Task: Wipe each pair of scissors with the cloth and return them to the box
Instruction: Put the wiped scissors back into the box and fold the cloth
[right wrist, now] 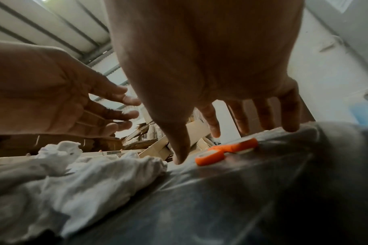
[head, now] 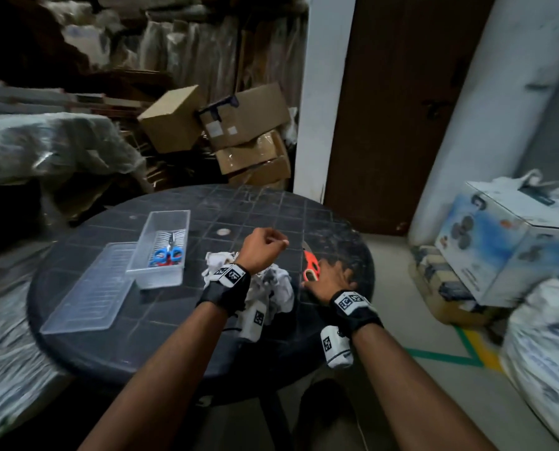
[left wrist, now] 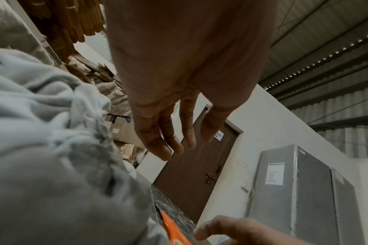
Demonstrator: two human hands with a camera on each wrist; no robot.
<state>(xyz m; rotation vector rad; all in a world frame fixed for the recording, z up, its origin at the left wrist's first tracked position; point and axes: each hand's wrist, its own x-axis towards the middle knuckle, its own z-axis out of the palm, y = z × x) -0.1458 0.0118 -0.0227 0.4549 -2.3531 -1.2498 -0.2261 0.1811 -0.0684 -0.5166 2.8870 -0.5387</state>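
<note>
Presumably for easy reach, the round table (head: 333, 242) carries the clear box (head: 161, 252) with blue scissors (head: 168, 254) inside, its lid (head: 89, 294) alongside. My cloth (head: 276, 288) sits crumpled mid-table. Left hand (head: 265, 245) hovers, fingers loose, empty. Right hand (head: 331, 278), fingers spread, reaches the orange scissors (head: 311, 263), not yet gripped.

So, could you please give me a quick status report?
Both hands empty: left hand, right hand over orange scissors. Cloth between. Blue scissors boxed.
</note>
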